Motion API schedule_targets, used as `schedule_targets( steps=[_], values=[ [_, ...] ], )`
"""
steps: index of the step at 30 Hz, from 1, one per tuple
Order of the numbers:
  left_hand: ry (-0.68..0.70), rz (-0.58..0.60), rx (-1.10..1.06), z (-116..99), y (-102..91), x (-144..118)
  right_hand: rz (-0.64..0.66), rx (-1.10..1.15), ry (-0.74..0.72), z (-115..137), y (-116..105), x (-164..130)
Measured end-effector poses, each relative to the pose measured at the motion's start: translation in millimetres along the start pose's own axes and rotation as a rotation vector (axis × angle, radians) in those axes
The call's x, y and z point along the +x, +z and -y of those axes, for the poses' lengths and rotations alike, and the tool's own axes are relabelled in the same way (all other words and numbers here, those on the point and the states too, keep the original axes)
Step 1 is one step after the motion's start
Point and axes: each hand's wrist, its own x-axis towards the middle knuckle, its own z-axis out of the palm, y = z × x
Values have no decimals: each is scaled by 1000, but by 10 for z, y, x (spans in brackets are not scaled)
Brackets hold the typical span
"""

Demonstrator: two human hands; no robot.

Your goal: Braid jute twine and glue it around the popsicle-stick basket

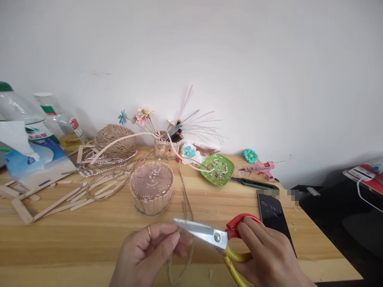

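Note:
In my right hand (266, 251) is a pair of scissors (206, 233) with one red and one yellow handle, its blades pointing left. My left hand (149, 253) pinches a piece of twine (189, 259) between thumb and forefinger, close to the blade tips. The twine loops below the fingers and runs back across the table. Just beyond my left hand stands a round container (152, 189) edged with upright wooden sticks, its top clear and shiny. Whether the blades touch the twine is hard to make out.
A twine ball (115, 139), flower-filled stick holder (166, 148), and green dish (229, 169) of beads stand at the back. Wooden sticks (56, 203) and a tissue pack (42, 163) lie left. A utility knife (254, 184), pink glue gun (263, 169) and phone (273, 211) lie right.

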Motion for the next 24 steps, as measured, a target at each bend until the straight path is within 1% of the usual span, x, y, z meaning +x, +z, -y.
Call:
schedule_targets(
  steps=[2, 5, 8, 10, 12, 14, 15, 17, 18, 19, 20, 22, 23, 24],
  values=[
    [-32, 3, -33, -13, 0, 13, 64, -4, 123, -27, 48, -9],
    [-44, 22, -82, -16, -6, 25, 213, -88, 302, -85, 168, 10],
    [-28, 20, -95, 3, -26, 30, 380, -120, 402, -157, 331, 54],
    [18, -4, -70, 19, -48, 37, 449, -95, 430, -219, 444, 83],
    [109, -28, -33, 22, -69, 49, 486, -71, 415, -286, 538, 112],
    [178, -51, -11, 6, -80, 60, 509, -94, 402, -326, 587, 155],
    [186, -64, -7, -8, -79, 64, 499, -111, 408, -319, 586, 185],
    [154, -87, -14, -40, -66, 65, 403, -72, 452, -225, 528, 263],
    [131, -94, -19, -53, -57, 63, 334, 23, 474, -133, 476, 308],
    [115, -98, -21, -62, -48, 60, 255, 198, 492, -15, 416, 354],
    [106, -95, -20, -64, -42, 56, 218, 447, 499, 121, 356, 400],
    [107, -81, -3, -51, -48, 53, 337, 1005, 536, 404, 262, 481],
    [121, -75, 20, -36, -64, 54, 415, 1249, 571, 527, 237, 513],
    [138, -62, 52, -19, -91, 59, 453, 1430, 650, 625, 228, 540]
  ],
)
